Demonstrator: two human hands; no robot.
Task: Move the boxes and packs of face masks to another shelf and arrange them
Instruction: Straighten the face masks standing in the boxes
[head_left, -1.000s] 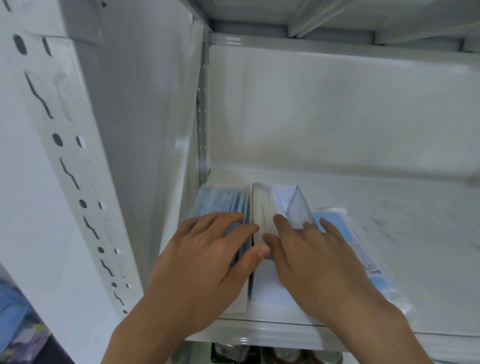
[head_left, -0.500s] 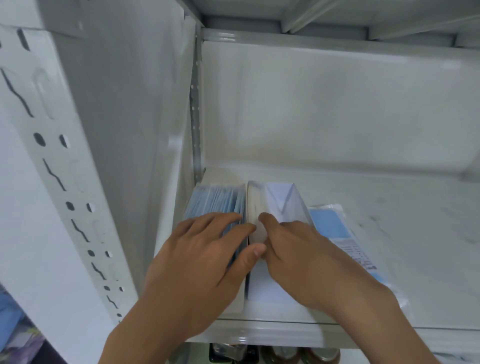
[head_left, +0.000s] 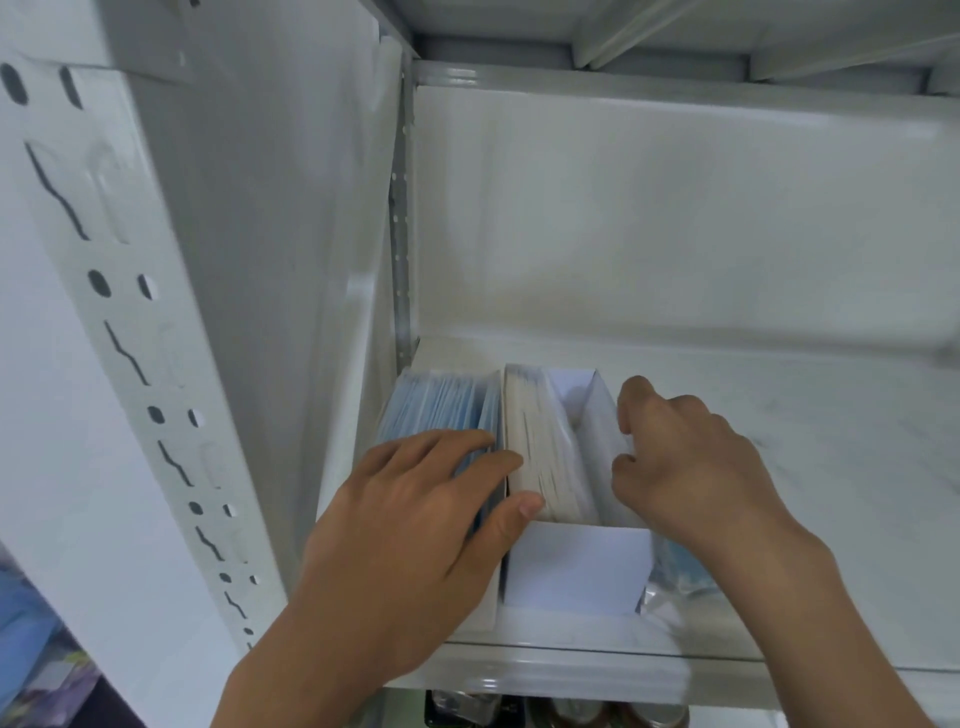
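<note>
Two open boxes stand side by side at the left end of the white shelf (head_left: 779, 415). The left box (head_left: 441, 405) is packed with blue masks. My left hand (head_left: 415, 530) rests flat on them, its thumb against the front of the white mask box (head_left: 576, 571). That second box holds a row of white masks (head_left: 535, 441) on its left side. My right hand (head_left: 696, 467) is at this box's right wall, fingers curled against the wall's top edge. A clear pack of blue masks (head_left: 675, 574) lies flat under my right wrist, mostly hidden.
The shelf's side panel (head_left: 291, 260) closes off the left, right beside the blue mask box. A perforated upright (head_left: 130, 364) stands nearer me. The back wall (head_left: 675, 234) and the shelf above bound the bay. Jars (head_left: 571, 712) show on the level below.
My right hand moved from the middle of the white mask box to its right wall, and that wall now stands upright instead of leaning left. My left hand stayed on the blue masks.
</note>
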